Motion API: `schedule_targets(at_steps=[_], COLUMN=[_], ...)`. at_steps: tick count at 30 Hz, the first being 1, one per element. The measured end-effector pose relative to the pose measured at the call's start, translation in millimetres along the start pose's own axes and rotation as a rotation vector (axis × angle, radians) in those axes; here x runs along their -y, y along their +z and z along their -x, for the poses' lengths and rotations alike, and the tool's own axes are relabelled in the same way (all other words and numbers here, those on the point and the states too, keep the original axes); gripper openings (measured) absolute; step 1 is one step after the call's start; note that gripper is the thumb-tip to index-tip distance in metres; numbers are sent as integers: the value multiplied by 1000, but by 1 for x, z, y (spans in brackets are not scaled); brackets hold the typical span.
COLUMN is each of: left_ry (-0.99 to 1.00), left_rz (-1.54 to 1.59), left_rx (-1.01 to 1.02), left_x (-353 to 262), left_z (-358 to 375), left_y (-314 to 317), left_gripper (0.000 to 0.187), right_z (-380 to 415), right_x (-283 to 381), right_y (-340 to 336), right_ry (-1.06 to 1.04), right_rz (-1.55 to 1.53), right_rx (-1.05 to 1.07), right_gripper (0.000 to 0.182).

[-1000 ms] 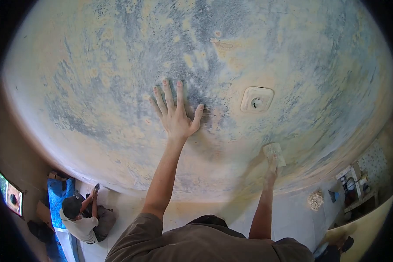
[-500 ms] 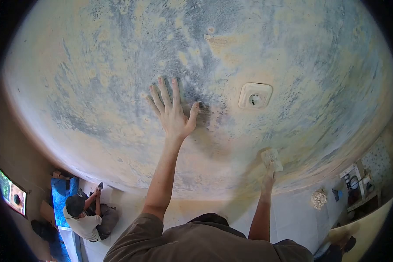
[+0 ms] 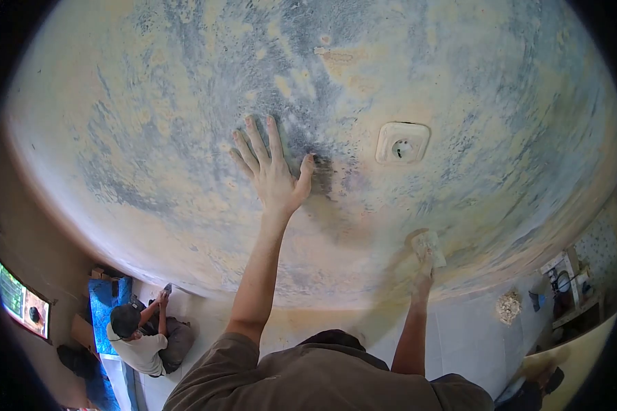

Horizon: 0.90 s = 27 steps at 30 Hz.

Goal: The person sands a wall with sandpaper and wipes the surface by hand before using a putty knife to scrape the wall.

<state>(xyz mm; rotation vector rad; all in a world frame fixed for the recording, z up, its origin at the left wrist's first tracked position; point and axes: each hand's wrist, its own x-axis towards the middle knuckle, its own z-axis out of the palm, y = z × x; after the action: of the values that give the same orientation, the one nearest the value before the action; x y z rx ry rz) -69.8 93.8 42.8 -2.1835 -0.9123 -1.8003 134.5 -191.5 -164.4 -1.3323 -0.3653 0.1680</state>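
My left hand [image 3: 275, 179] is pressed flat on the patchy grey-and-cream wall [image 3: 206, 171], fingers spread and nothing in it. Lower down and to the right, my right hand [image 3: 424, 268] grips a pale, roughly rectangular piece that looks like sandpaper [image 3: 430, 248] and holds it against the wall. My fingers are partly hidden by it and slightly blurred. Between and above the two hands, a cream wall socket [image 3: 403, 143] is set in the wall, right of my left thumb.
At lower left a person [image 3: 140, 335] sits on the floor, holding a tool [image 3: 168, 288] near the wall base, beside a blue-covered piece [image 3: 101, 305]. At right are a crumpled pale heap [image 3: 508, 307] and a cluttered shelf [image 3: 570, 294]. Another person [image 3: 538, 390] is at lower right.
The view has shifted slightly, so the socket and floor objects sit a little differently. My left hand stays flat on the wall; my right hand keeps its grip in nearly the same place.
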Motion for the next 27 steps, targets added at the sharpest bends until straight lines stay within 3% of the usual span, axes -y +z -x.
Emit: schedule_targets(at_steps=[27], left_ry=[12], left_rz=[-6], left_rx=[8], left_x=[0], left_z=[0], left_y=[0], left_gripper=[83], right_z=[10], right_x=[-4], right_y=[-5], right_ry=[0], right_rz=[13], right_rx=[-23], right_gripper=[57])
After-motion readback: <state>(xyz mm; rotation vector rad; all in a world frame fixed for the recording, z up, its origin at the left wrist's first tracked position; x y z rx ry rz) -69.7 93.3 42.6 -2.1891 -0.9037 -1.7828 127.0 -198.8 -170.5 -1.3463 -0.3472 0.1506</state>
